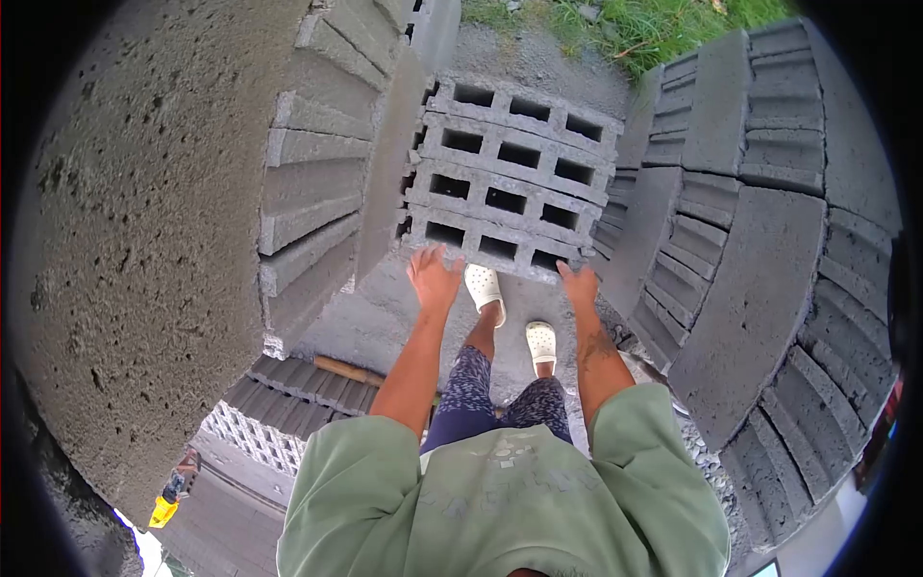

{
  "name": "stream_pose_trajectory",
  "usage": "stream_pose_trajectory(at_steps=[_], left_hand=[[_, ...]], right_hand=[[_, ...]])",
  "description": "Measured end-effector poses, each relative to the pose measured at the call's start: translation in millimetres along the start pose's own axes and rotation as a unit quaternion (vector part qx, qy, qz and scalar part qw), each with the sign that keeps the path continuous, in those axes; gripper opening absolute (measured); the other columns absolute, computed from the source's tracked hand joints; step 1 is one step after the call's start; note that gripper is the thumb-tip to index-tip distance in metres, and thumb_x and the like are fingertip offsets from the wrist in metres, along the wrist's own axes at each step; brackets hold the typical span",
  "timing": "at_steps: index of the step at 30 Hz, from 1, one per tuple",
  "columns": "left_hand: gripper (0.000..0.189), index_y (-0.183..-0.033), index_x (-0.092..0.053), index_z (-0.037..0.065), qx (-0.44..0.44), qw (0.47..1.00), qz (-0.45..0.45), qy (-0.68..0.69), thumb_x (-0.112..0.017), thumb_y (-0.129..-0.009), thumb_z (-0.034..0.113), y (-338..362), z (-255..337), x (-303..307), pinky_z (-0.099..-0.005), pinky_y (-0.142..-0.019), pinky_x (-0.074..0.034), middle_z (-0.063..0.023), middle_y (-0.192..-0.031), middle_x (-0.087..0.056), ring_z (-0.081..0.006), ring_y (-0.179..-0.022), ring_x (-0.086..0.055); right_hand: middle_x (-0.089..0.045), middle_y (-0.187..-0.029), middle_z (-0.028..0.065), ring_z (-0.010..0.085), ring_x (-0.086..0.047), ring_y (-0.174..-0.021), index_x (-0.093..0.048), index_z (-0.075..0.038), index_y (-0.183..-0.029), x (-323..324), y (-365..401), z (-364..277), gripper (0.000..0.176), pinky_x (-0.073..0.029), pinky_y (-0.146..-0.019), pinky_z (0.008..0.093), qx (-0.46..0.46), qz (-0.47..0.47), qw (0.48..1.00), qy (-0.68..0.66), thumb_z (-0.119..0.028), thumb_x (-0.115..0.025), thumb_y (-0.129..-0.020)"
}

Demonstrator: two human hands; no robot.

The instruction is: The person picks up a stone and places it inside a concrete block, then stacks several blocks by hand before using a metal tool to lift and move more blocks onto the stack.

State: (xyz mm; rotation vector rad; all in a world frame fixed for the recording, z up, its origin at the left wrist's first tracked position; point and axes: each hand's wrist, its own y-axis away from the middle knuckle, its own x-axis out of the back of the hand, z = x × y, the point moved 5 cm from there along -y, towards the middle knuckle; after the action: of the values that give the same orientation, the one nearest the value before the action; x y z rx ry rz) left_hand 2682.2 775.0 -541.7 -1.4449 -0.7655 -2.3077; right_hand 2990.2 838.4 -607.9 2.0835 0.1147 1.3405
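Observation:
Grey hollow concrete blocks (500,197) form a stack of several rows in front of me, their rectangular holes facing me. At the left end of the nearest block's lower edge is my left hand (435,279), fingers spread and slightly bent at the concrete. My right hand (580,286) is at that block's right end, with its fingers apart and one fingertip at the edge. Whether either hand bears any weight cannot be told. Just below the block are my two feet in cream perforated clogs (541,346), the left clog partly hidden by the block.
A tall wall of concrete blocks (144,212) rises close on my left. Another block stack (750,288) leans into view on the right. Grass (635,34) grows beyond. Behind me on the left are more blocks (255,438), a wooden pole (348,371) and a yellow object (163,512).

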Motion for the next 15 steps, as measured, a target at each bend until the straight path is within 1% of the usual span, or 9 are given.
stream_pose_trajectory(at_steps=[1, 2, 4, 5, 9, 11, 12, 14, 15], left_hand=[[0.041, -0.105, -0.059, 0.011, -0.039, 0.999, -0.005, -0.031, -0.066, -0.07, 0.031, -3, 6, -8, -0.0435, -0.092, -0.028, -0.005, -0.107, -0.052, -0.0235, -0.111, -0.039], [0.041, -0.105, -0.059, 0.011, -0.039, 0.999, -0.01, -0.029, -0.066, -0.07, 0.031, -5, 6, -15, -0.0435, -0.092, -0.028, -0.005, -0.107, -0.052, -0.0235, -0.111, -0.039], [0.04, -0.105, -0.059, 0.011, -0.128, 0.987, 0.027, -0.092, -0.067, -0.07, 0.03, -14, 16, -16, -0.0423, -0.091, -0.029, -0.0063, -0.111, -0.05, -0.0247, -0.109, -0.04], [0.04, -0.105, -0.059, 0.011, -0.13, 0.987, 0.027, -0.092, -0.067, -0.07, 0.03, -13, 17, -15, -0.0423, -0.091, -0.029, -0.0063, -0.111, -0.05, -0.0247, -0.109, -0.04], [0.038, -0.106, -0.059, 0.012, -0.071, 0.996, 0.044, -0.043, -0.065, -0.071, 0.028, 30, 6, 2, -0.044, -0.092, -0.029, -0.0079, -0.114, -0.046, -0.0273, -0.11, -0.038], [0.037, -0.106, -0.059, 0.014, -0.015, 0.999, 0.012, -0.039, -0.064, -0.072, 0.028, 72, -15, 6, -0.0443, -0.092, -0.029, -0.0084, -0.115, -0.045, -0.0281, -0.111, -0.037], [0.037, -0.105, -0.059, 0.014, 0.016, 0.999, -0.009, -0.045, -0.064, -0.071, 0.028, 101, -28, 11, -0.0443, -0.092, -0.029, -0.0084, -0.115, -0.045, -0.0282, -0.111, -0.037], [0.036, -0.104, -0.059, 0.014, 0.089, 0.991, -0.082, -0.06, -0.064, -0.07, 0.027, 162, -56, 21, -0.0444, -0.093, -0.029, -0.0086, -0.114, -0.046, -0.0282, -0.112, -0.037], [0.034, -0.102, -0.06, 0.015, 0.103, 0.987, -0.103, -0.064, -0.062, -0.07, 0.026, 197, -72, 27, -0.0451, -0.093, -0.029, -0.0091, -0.114, -0.048, -0.0279, -0.113, -0.036]], right_hand=[[-0.058, -0.086, 0.0292, 0.0429, -0.056, -0.085, -0.057, 0.008, -0.083, 0, -3, -1, 0.066, -0.043, -0.077, 0.0464, 0.011, -0.015, 1.0, 0.018, -0.056, -0.062, -0.067], [-0.058, -0.085, 0.0297, 0.0431, -0.056, -0.085, -0.057, 0.009, -0.082, -2, -3, 0, 0.067, -0.043, -0.077, 0.0465, 0.02, -0.033, 0.999, 0.035, -0.057, -0.061, -0.068], [-0.058, -0.085, 0.0301, 0.0432, -0.056, -0.085, -0.057, 0.009, -0.082, -6, -2, 4, 0.068, -0.043, -0.076, 0.0466, 0.024, -0.018, 0.999, 0.034, -0.058, -0.06, -0.068], [-0.058, -0.084, 0.0306, 0.0434, -0.056, -0.084, -0.057, 0.009, -0.081, -6, -2, 3, 0.07, -0.043, -0.076, 0.0467, 0.032, -0.003, 0.999, 0.029, -0.059, -0.059, -0.067], [-0.057, -0.078, 0.0309, 0.042, -0.057, -0.079, -0.057, 0.009, -0.075, 13, -3, -3, 0.067, -0.044, -0.072, 0.0447, 0.05, -0.037, 0.998, 0.007, -0.057, -0.062, -0.067], [-0.06, -0.076, 0.0244, 0.0316, -0.06, -0.074, -0.058, 0.007, -0.073, 25, -6, -11, 0.061, -0.044, -0.069, 0.0401, 0.085, -0.125, 0.988, 0.031, -0.053, -0.063, -0.069], [-0.06, -0.076, 0.0244, 0.0316, -0.06, -0.074, -0.058, 0.007, -0.073, 32, 2, -13, 0.061, -0.044, -0.069, 0.0401, 0.098, -0.125, 0.987, 0.03, -0.053, -0.063, -0.069], [-0.062, -0.075, 0.0137, 0.019, -0.058, -0.07, -0.058, 0.004, -0.072, 56, 22, -3, 0.052, -0.044, -0.065, 0.0345, 0.076, -0.074, 0.984, -0.146, -0.047, -0.065, -0.071], [-0.062, -0.075, 0.0105, 0.0165, -0.057, -0.07, -0.059, 0.003, -0.073, 44, 20, 17, 0.05, -0.044, -0.065, 0.0327, 0.077, -0.07, 0.983, -0.153, -0.046, -0.066, -0.071]])
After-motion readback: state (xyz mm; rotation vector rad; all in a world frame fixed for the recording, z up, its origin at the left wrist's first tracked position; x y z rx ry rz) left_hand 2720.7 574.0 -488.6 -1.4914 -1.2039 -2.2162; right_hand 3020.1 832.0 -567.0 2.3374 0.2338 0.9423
